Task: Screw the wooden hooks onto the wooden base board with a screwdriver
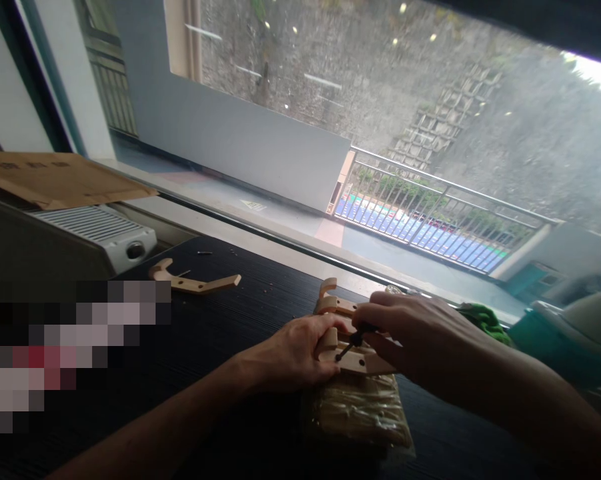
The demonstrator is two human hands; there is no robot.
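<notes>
My right hand is closed round the dark handle of a screwdriver. The tool slants down and left, its tip at a hole in a pale wooden hook. That hook has a curved end and another dark hole further right. My left hand grips the hook's curved end from the left side. Underneath lies a bundle wrapped in clear plastic. Just behind, a second wooden hook shows partly past my fingers.
On the dark table, a separate wooden hook lies to the left, with a small screw beyond it. A brown envelope rests on a grey machine. Green cloth and a teal container are at right, near the window.
</notes>
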